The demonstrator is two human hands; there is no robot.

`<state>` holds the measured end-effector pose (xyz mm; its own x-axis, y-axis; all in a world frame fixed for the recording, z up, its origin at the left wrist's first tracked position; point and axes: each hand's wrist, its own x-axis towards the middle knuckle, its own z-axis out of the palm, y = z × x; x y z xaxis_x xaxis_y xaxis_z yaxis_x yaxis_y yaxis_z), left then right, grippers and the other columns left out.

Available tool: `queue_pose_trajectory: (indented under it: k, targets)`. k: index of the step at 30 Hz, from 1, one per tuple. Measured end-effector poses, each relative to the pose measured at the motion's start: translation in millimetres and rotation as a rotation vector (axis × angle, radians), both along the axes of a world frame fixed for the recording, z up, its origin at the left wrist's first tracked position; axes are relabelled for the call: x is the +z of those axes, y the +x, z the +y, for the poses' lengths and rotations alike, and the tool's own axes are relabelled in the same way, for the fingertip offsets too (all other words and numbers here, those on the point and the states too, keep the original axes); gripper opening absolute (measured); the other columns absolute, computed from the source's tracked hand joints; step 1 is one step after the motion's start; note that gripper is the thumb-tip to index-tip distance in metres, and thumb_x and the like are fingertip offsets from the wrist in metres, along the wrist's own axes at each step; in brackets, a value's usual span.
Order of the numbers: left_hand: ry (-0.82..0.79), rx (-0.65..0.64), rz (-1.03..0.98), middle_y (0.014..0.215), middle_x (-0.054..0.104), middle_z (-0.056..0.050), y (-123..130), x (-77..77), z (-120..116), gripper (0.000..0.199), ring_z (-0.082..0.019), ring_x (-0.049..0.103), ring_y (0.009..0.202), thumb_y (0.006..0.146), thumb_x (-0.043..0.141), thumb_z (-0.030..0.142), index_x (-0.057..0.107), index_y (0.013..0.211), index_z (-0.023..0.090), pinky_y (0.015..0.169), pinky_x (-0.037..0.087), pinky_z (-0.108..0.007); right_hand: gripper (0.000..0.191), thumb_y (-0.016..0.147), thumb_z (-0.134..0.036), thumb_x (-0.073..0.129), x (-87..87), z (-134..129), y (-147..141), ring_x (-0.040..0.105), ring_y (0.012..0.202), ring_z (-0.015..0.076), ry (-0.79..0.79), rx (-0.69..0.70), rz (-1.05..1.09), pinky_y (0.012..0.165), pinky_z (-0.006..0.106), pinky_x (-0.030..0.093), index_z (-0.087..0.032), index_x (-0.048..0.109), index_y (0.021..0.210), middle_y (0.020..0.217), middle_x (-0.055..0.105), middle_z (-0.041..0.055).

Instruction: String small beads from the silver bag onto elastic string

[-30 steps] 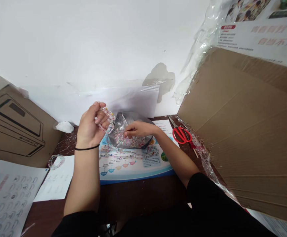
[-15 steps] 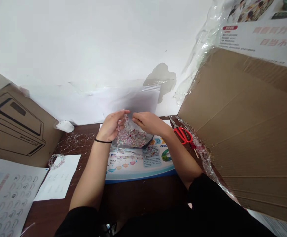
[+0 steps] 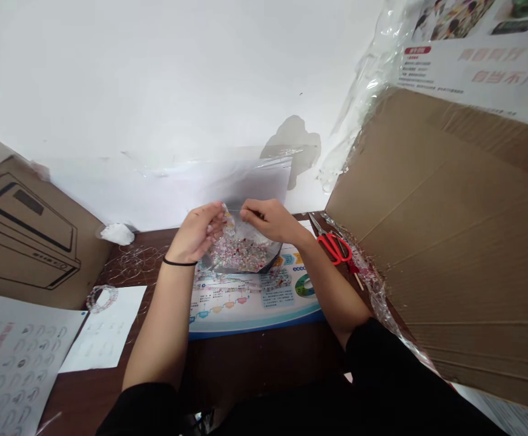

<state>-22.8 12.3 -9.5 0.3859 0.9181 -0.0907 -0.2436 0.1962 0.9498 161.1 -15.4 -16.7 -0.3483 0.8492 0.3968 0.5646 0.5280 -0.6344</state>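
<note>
My left hand (image 3: 199, 231), a dark band at its wrist, is closed with thumb and fingertips pinched together. A strand of small clear and pale beads (image 3: 229, 224) hangs from its fingers. Facing it, my right hand (image 3: 270, 219) is closed in a pinch, and a faint thin thread seems to run between the two hands. Below both lies a heap of small pink, red and clear beads (image 3: 241, 253) in clear plastic. More loose beads (image 3: 277, 278) are scattered on a printed sheet (image 3: 255, 318) in front of the heap.
Red-handled scissors (image 3: 334, 247) lie to the right, near crumpled clear wrap (image 3: 382, 309) along a large cardboard panel (image 3: 464, 242). At left are tangled clear thread (image 3: 130, 263), a beaded ring (image 3: 102, 298) on white paper (image 3: 105, 339), a white crumpled wad (image 3: 117, 234) and a box (image 3: 32, 230).
My left hand has turned slightly, and its fingertips have drawn together on the bead strand. My right hand has risen a little, its fingers still pinched. The view has shifted slightly.
</note>
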Motion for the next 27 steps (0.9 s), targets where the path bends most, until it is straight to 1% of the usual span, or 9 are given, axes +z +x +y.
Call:
queue_pose_trajectory:
  k: [4,6,10,13,16,18,21,24,27]
  targets:
    - [0.048,0.117,-0.157,0.044,0.024,0.008,-8,15.0,-4,0.035,-0.004,0.021,0.037,0.084,0.063,0.031,0.045,0.058,0.016,0.037,0.021,-0.016,0.031,0.093,-0.043,0.042,-4.2,6,3,0.035,0.057,0.0082,-0.055,0.024,0.094,0.059,0.024,0.029,-0.019,0.051,0.076,0.062,0.044,-0.0040]
    - [0.043,0.160,-0.218,0.042,0.021,0.008,-13,24.0,-7,0.037,-0.004,0.018,0.036,0.087,0.059,0.033,0.042,0.057,0.017,0.036,0.019,-0.018,0.032,0.093,-0.044,0.043,-3.8,6,4,0.036,0.057,0.0082,-0.077,0.014,0.106,0.058,0.024,0.030,-0.019,0.051,0.074,0.061,0.043,-0.0039]
    - [0.018,0.306,-0.335,0.039,0.017,0.007,-27,40.8,-11,0.040,-0.006,0.011,0.035,0.093,0.047,0.034,0.036,0.058,0.019,0.036,0.012,-0.022,0.032,0.093,-0.044,0.042,1.1,2,8,0.039,0.058,0.0088,-0.058,-0.099,0.215,0.059,0.024,0.034,-0.019,0.051,0.075,0.062,0.044,-0.0030]
    - [0.031,0.387,-0.360,0.039,0.019,0.007,-41,46.8,-9,0.039,-0.007,0.008,0.037,0.096,0.041,0.032,0.036,0.060,0.020,0.036,0.010,-0.023,0.034,0.094,-0.048,0.038,4.6,1,15,0.041,0.058,0.0089,-0.044,-0.190,0.336,0.059,0.025,0.036,-0.019,0.052,0.081,0.063,0.045,-0.0027]
    - [0.046,0.438,-0.343,0.040,0.018,0.007,-50,45.8,-5,0.037,-0.008,0.005,0.039,0.096,0.042,0.032,0.037,0.061,0.020,0.037,0.008,-0.023,0.033,0.094,-0.047,0.039,4.7,2,23,0.043,0.057,0.0086,-0.088,-0.203,0.336,0.059,0.025,0.037,-0.019,0.053,0.082,0.063,0.047,-0.0024]
    - [0.062,0.454,-0.323,0.041,0.017,0.007,-51,43.9,-3,0.035,-0.008,0.005,0.040,0.094,0.047,0.033,0.038,0.062,0.020,0.038,0.008,-0.023,0.031,0.093,-0.043,0.041,3.3,4,25,0.044,0.057,0.0083,-0.155,-0.159,0.273,0.058,0.025,0.036,-0.019,0.054,0.081,0.065,0.051,-0.0014]
    - [0.054,0.420,-0.285,0.043,0.017,0.006,-47,43.3,-4,0.034,-0.008,0.006,0.040,0.093,0.049,0.033,0.040,0.063,0.020,0.038,0.009,-0.023,0.028,0.092,-0.038,0.043,0.1,6,21,0.044,0.056,0.0078,-0.233,-0.056,0.180,0.057,0.024,0.035,-0.017,0.057,0.079,0.069,0.056,-0.0005]
    - [0.016,0.366,-0.275,0.042,0.019,0.006,-39,45.7,-10,0.037,-0.008,0.006,0.040,0.096,0.043,0.032,0.041,0.063,0.018,0.037,0.010,-0.021,0.027,0.092,-0.035,0.041,-5.0,9,11,0.045,0.058,0.0080,-0.235,0.036,0.149,0.059,0.023,0.035,-0.017,0.059,0.081,0.067,0.055,-0.0016]
    - [0.003,0.325,-0.267,0.041,0.020,0.006,-30,47.1,-15,0.041,-0.008,0.006,0.040,0.099,0.036,0.033,0.041,0.061,0.017,0.036,0.012,-0.020,0.029,0.092,-0.035,0.040,-14.6,15,2,0.046,0.058,0.0082,-0.260,0.098,0.104,0.059,0.023,0.034,-0.017,0.060,0.084,0.067,0.057,-0.0018]
